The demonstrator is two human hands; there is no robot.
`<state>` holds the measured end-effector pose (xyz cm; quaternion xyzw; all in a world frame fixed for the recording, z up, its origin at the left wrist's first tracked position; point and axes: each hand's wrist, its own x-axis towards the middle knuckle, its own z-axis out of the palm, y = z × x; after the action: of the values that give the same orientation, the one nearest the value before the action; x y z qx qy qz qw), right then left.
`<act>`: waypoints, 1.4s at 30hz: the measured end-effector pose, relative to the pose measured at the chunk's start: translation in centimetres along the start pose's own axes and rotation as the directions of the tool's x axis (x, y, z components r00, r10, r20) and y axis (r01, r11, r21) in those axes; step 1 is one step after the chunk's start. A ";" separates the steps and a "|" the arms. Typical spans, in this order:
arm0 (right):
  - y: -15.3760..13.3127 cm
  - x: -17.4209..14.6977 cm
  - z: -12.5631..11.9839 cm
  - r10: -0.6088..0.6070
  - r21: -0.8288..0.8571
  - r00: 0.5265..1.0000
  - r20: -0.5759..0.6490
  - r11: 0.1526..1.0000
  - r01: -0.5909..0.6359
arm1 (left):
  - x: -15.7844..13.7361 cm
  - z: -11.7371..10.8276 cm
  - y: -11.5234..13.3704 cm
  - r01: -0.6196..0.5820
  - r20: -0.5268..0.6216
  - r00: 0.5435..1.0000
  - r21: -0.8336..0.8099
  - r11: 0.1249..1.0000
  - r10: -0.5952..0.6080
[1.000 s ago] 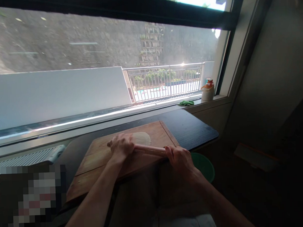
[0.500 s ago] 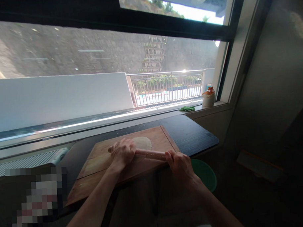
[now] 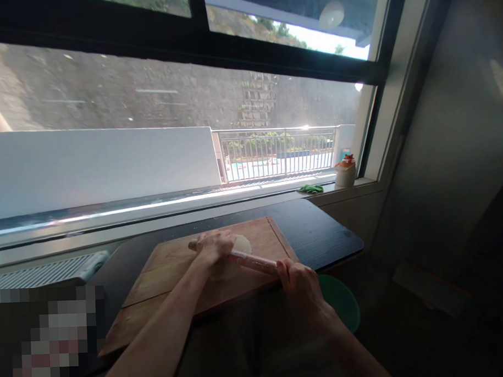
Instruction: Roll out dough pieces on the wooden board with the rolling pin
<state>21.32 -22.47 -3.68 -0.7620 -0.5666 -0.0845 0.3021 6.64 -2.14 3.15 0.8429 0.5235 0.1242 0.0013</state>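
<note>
A wooden rolling pin (image 3: 256, 262) lies slantwise across a flat, pale round of dough (image 3: 242, 244) on a wooden board (image 3: 155, 277). My left hand (image 3: 214, 248) rests over the pin near its far left end, fingers bent across it and pointing right. The tip of the pin sticks out just left of that hand. At the near right end, my right hand (image 3: 300, 280) wraps round the pin, by the board's right edge. Part of the dough is hidden under the pin and my left hand; some shows on the near side.
Under the board is a dark table (image 3: 322, 224), set against the window sill (image 3: 272, 194). A green cloth (image 3: 311, 189) and a white container (image 3: 345, 175) with an orange top stand on the sill. A green basin (image 3: 340, 301) sits below, right. A radiator (image 3: 52, 269) is at left.
My left hand and its end of the pin have shifted right across the dough. The pin slants more steeply. My right hand stays near the board's right edge, and the view has tilted slightly.
</note>
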 end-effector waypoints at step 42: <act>0.4 1.4 -0.5 0.000 -0.053 0.995 0.105 0.999 0.006 | -1.5 -0.2 -0.8 -0.012 0.020 1.000 0.065 0.998 0.011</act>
<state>22.27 -21.71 -2.76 -0.7722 -0.5803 -0.0598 0.2516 5.26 -3.09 2.94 0.8467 0.5223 0.0989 -0.0216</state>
